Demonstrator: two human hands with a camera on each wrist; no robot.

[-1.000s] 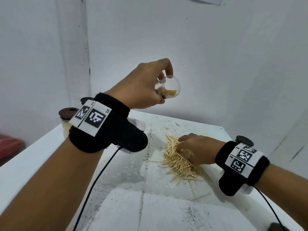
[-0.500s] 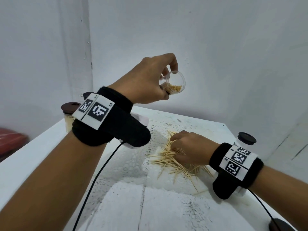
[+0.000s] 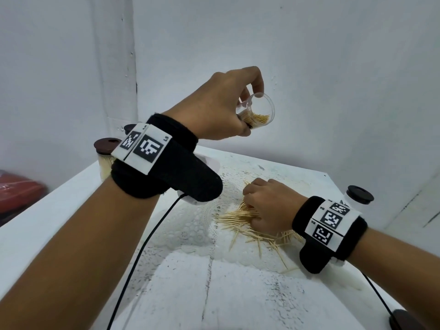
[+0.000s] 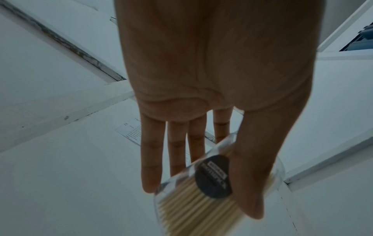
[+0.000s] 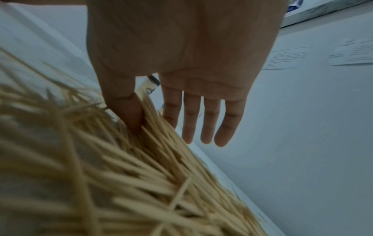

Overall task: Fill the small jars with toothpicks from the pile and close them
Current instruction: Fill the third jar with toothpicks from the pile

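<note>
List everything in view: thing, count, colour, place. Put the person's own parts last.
open jar: one, clear plastic with a dark round label, partly filled with toothpicks, held tilted in the air.
toothpick pile: one, pale wood, on the lace mat.
lace mat: one, white, on the table.
capped jars: one full with brown lid at the table's left edge; one with black lid at the right edge; a third lid shows behind the left wrist.
loose lid: one, dark, near right corner.
table: one, white, scuffed.
red object: one, far left, off the table.
wristbands: two, black with markers.
left hand: holds the open jar.
right hand: on the pile, gathering toothpicks.
</note>
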